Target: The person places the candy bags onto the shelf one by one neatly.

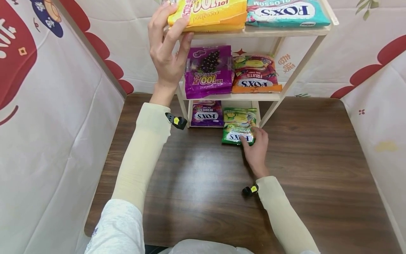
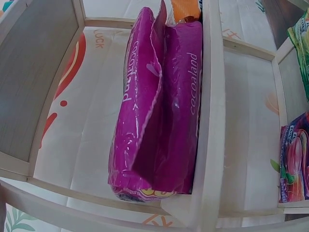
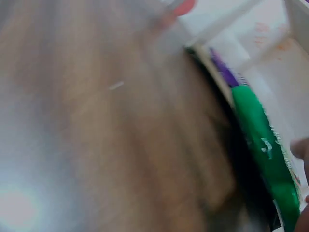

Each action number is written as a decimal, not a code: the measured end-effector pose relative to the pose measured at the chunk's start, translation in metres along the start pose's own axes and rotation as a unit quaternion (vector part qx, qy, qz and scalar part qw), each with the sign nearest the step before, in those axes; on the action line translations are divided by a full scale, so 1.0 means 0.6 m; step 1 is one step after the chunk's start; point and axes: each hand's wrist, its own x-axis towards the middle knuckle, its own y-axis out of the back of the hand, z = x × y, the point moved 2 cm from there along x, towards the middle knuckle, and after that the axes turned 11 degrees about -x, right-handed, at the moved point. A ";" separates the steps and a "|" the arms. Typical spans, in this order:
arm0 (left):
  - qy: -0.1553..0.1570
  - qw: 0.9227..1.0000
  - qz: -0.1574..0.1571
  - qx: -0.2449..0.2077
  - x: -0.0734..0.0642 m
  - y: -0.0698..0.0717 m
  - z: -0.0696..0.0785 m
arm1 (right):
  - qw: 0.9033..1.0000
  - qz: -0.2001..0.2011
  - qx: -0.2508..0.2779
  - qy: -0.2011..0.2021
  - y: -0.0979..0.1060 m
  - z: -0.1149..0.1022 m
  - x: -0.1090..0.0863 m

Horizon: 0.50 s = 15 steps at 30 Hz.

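My left hand (image 1: pixel 168 49) grips the top left corner of a pale wooden shelf rack (image 1: pixel 301 67). Its fingers lie against a yellow Cocoaland candy bag (image 1: pixel 209 14), with the thumb lower, by the shelf edge. Down at the bottom shelf, my right hand (image 1: pixel 256 150) holds a green Fox's Spring Tea candy bag (image 1: pixel 239 121) by its right side and near edge. That bag lies face up and sticks out past the shelf front. In the right wrist view, the green bag (image 3: pixel 265 150) shows edge-on, with fingertips at the right border.
A teal Fox's bag (image 1: pixel 287 14) shares the top shelf. Purple Cocoaland (image 1: pixel 209 72) and red-orange Fox's Fruits bags (image 1: pixel 255 74) fill the middle one. A purple Fox's Berries bag (image 1: pixel 207 113) lies left of the green bag. The rack stands on a brown wooden table (image 1: pixel 196 197), with printed cloth walls around.
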 end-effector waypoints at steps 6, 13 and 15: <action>-0.003 1.000 -0.004 0.002 0.003 0.001 0.001 | 0.978 -0.027 -0.090 0.188 -0.012 0.000 -0.019; -0.006 1.000 -0.003 0.009 -0.001 0.002 -0.002 | 0.952 -0.047 -0.153 0.259 -0.015 0.006 -0.016; -0.003 1.000 -0.004 0.008 -0.001 0.002 -0.002 | 0.948 -0.044 -0.159 0.271 -0.015 0.006 -0.014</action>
